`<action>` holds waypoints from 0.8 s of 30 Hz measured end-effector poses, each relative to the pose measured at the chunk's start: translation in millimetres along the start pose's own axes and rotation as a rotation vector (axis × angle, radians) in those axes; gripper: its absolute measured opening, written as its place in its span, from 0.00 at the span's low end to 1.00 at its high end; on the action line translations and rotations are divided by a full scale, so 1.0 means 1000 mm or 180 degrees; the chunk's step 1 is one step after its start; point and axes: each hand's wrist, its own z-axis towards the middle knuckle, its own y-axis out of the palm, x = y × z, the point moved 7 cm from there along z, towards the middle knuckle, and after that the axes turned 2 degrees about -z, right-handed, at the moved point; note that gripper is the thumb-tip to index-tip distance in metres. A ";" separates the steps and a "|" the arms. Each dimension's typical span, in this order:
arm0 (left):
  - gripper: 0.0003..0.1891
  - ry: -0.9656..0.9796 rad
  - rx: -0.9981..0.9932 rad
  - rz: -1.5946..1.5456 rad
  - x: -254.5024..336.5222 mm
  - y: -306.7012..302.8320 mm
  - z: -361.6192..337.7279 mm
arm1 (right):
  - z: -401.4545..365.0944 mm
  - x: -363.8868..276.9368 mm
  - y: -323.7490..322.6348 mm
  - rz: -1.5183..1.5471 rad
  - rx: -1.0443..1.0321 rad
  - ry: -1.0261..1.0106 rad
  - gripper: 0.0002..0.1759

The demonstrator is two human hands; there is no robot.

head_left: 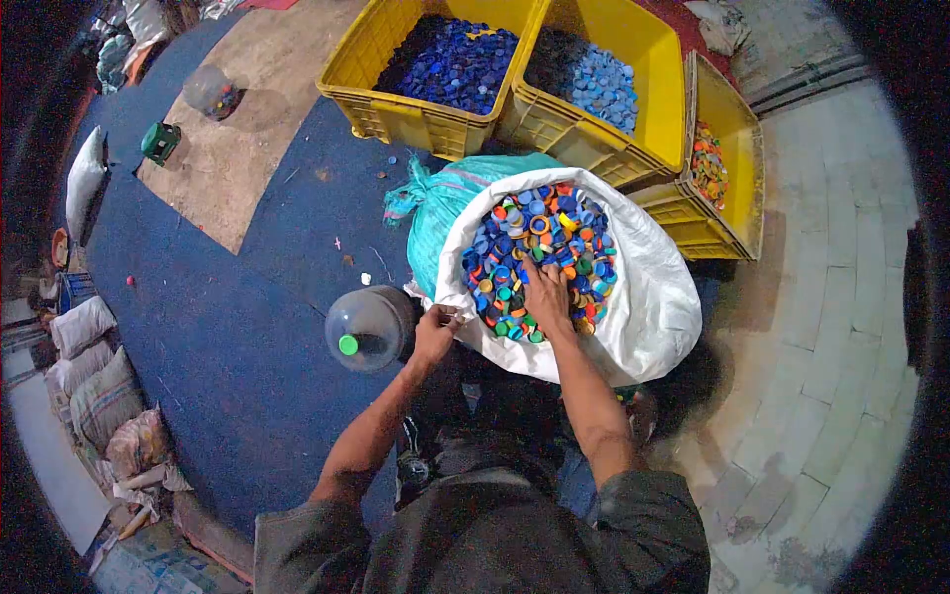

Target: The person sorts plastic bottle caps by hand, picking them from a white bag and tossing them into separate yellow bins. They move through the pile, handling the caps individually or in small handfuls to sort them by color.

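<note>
In front of me a white sack (648, 322) stands with its mouth rolled back, full of plastic bottle caps (510, 233) in blue, orange, green and yellow. My left hand (435, 334) pinches the sack's rim at its near left side. Inside the mouth, my right hand (546, 297) lies on the caps with its fingers stretched forward and apart; the fingertips are partly lost among the caps. Just left of my left hand is a large clear plastic jug (371, 322) with a green cap. A tied turquoise sack (445, 203) leans against the white one from behind.
Beyond the sacks, a yellow crate (426, 117) holds dark blue caps, a second yellow crate (594, 144) light blue ones, and a third yellow crate (737, 183) mixed orange ones. Filled bags (104, 396) line the left edge. Another clear jug (208, 91) lies on brown sheeting.
</note>
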 end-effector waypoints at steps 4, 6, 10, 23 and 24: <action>0.14 -0.0007 -0.0077 -0.0048 0.013 0.006 0.006 | 0.003 -0.006 -0.001 -0.0093 0.0513 -0.0292 0.30; 0.15 -0.0105 -0.0051 -0.0104 0.025 0.009 0.007 | 0.001 -0.010 -0.011 -0.0025 0.0615 -0.0217 0.29; 0.17 0.0174 0.0229 0.0080 0.030 0.013 0.030 | -0.014 0.005 -0.018 0.1322 0.1041 0.0713 0.26; 0.27 0.0447 0.1040 0.0776 0.042 0.033 0.069 | -0.114 -0.032 0.015 0.7649 0.1358 0.2663 0.13; 0.26 0.0448 0.1086 0.0720 0.039 0.035 0.073 | -0.117 -0.034 0.014 0.7517 0.1484 0.2969 0.12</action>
